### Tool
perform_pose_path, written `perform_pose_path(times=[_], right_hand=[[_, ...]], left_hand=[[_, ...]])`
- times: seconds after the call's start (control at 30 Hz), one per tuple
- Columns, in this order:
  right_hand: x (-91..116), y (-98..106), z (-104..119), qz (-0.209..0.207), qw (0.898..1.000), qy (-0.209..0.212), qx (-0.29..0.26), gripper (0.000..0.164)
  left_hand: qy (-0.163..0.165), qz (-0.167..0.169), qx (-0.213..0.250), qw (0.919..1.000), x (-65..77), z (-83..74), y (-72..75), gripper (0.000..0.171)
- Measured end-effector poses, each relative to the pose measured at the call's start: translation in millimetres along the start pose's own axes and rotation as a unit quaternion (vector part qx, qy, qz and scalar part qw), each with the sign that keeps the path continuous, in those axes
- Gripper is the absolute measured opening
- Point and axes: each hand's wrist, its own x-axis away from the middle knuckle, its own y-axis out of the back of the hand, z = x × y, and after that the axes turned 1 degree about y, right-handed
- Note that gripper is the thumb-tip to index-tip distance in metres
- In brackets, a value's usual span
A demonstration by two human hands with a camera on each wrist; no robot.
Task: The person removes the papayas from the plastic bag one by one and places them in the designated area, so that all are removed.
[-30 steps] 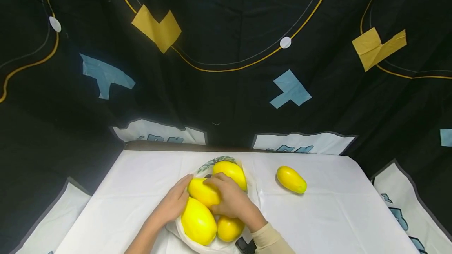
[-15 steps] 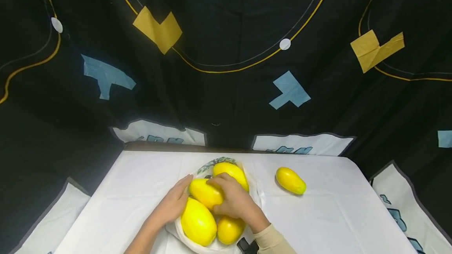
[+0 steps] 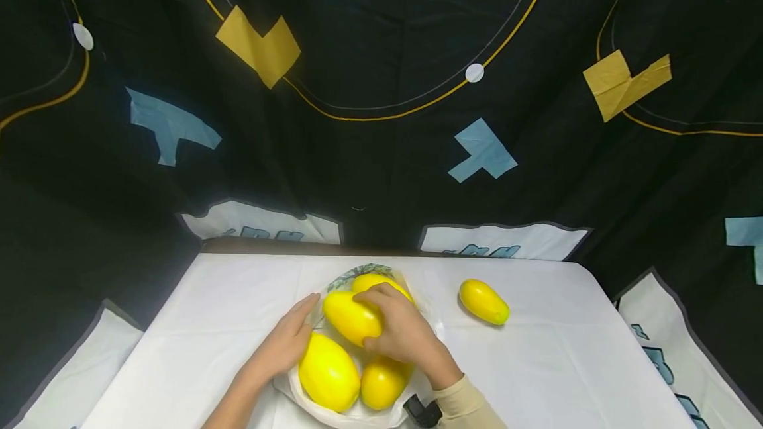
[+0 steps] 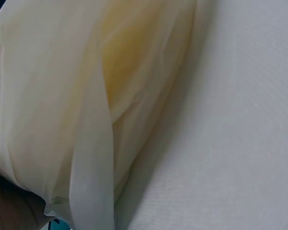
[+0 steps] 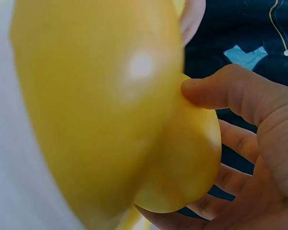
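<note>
A white plastic bag (image 3: 306, 404) with a green leafy print stands open on the table. Inside lie several smooth yellow oval fruits, a large one (image 3: 329, 373) at the near left and a rounder-looking one (image 3: 384, 382) beside it. My right hand (image 3: 405, 330) grips another yellow fruit (image 3: 348, 316) at the bag's mouth, thumb on the near side and fingers over its far side. In the right wrist view the thumb (image 5: 206, 91) presses on this fruit. My left hand (image 3: 289, 339) holds the bag's left edge; the bag's wall (image 4: 48, 105) fills much of the left wrist view.
One yellow fruit (image 3: 484, 302) with a greenish tip lies apart on the white-covered table (image 3: 572, 349), right of the bag. A black wrist device (image 3: 423, 410) sits beside the right sleeve. Dark cloth (image 3: 369, 171) with taped shapes hangs behind the table.
The right hand has raised the gripped fruit slightly, and a gap now shows between it and the large fruit below. The left hand stays at the bag's edge. The view has shifted a little.
</note>
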Motion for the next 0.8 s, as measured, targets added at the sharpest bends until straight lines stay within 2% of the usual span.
perform_pose_path(times=[0.37, 0.8], right_hand=[[7.0, 19.5, -2.9, -0.035, 0.999, -0.007, -0.010, 0.067], [18.2, 43.2, -9.1, -0.078, 0.997, -0.022, -0.012, 0.066]], left_hand=[[-0.008, 0.003, 0.002, 1.0000, -0.2, -0.2, 0.2, 0.052], [0.000, 0.006, -0.006, 1.0000, 0.6, -1.4, 1.1, 0.053]])
